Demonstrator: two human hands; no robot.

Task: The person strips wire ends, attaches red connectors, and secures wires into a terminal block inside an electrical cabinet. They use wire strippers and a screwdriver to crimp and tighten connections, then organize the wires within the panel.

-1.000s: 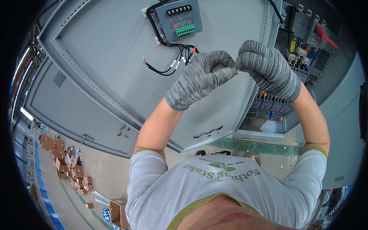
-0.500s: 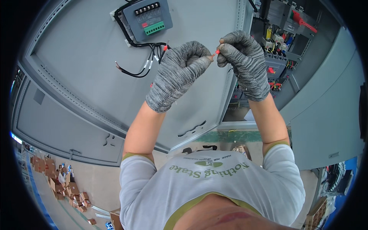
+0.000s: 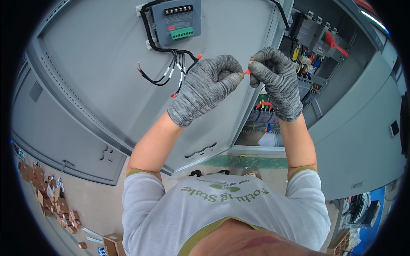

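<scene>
Both my hands wear grey knit gloves with bare fingertips and meet in front of the cabinet door. A thin wire end (image 3: 244,74) is pinched between the thumb and finger of my left hand (image 3: 209,83). My right hand (image 3: 277,81) pinches a small red wire terminal (image 3: 248,71) right at that wire end; how far the wire sits inside it is too small to tell. Beside my left hand hangs a bundle of black wires (image 3: 177,53) with white marker sleeves. One wire there carries a red terminal (image 3: 199,56), another red tip (image 3: 174,95) hangs lower, and bare strands (image 3: 139,67) show at the left.
A blue-grey module (image 3: 177,21) with a green terminal block (image 3: 182,33) is mounted on the grey cabinet door (image 3: 119,106). On the right, the open cabinet holds breakers, coloured wires and a red handle (image 3: 335,44). Cardboard boxes (image 3: 60,205) lie on the floor at lower left.
The view has shifted, so the door, module and hands sit lower and the module farther right. My fingertips still meet at the red terminal, now closer together.
</scene>
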